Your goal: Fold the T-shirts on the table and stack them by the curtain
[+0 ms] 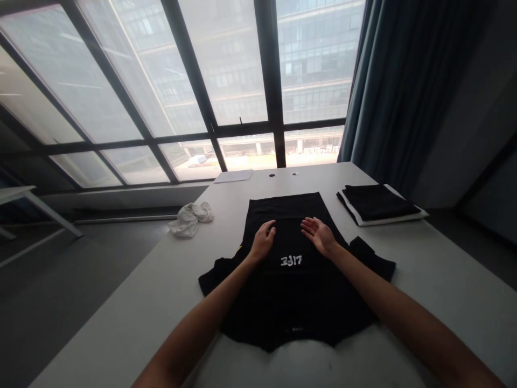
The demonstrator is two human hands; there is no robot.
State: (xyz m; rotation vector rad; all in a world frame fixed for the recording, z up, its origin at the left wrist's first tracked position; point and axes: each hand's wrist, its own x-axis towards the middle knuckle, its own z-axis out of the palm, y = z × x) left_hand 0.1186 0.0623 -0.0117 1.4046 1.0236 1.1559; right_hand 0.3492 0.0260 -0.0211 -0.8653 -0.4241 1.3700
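Note:
A black T-shirt with white lettering lies spread flat on the white table in front of me. Both my hands rest on its middle, just above the lettering. My left hand lies palm down with the fingers curled lightly on the cloth. My right hand is open, fingers stretched out and together, its edge on the shirt. Neither hand grips anything that I can see.
A folded pile of black and white clothes sits at the right side of the table. A crumpled white cloth lies at the left edge. A sheet of paper lies at the far end by the window. A dark curtain hangs at the right.

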